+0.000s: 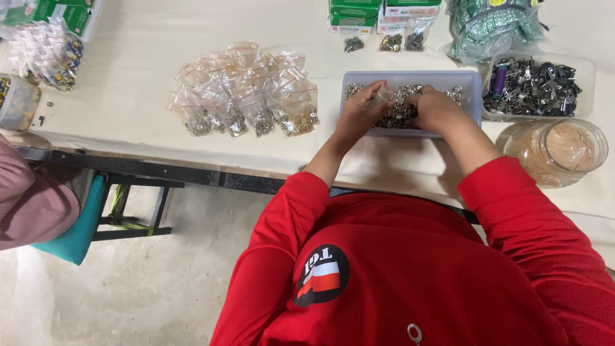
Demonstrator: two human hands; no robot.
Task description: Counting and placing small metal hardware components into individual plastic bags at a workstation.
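Note:
Both of my hands are inside a pale blue rectangular tray (pixel 474 80) full of small silver metal parts (pixel 400 115). My left hand (pixel 360 114) pinches a small clear plastic bag (pixel 385 93) at the tray's middle. My right hand (pixel 435 106) rests on the heap of parts right beside the bag, fingers curled into them; whether it holds any is hidden. My red sleeves fill the lower part of the view.
Several small clear bags with metal parts (pixel 246 90) lie left of the tray. A clear box of dark metal clips (pixel 535 86) and a round clear jar (pixel 557 150) stand on the right. Green and white boxes (pixel 381 13) line the far edge. Another person's pink sleeve (pixel 25 198) shows at the left.

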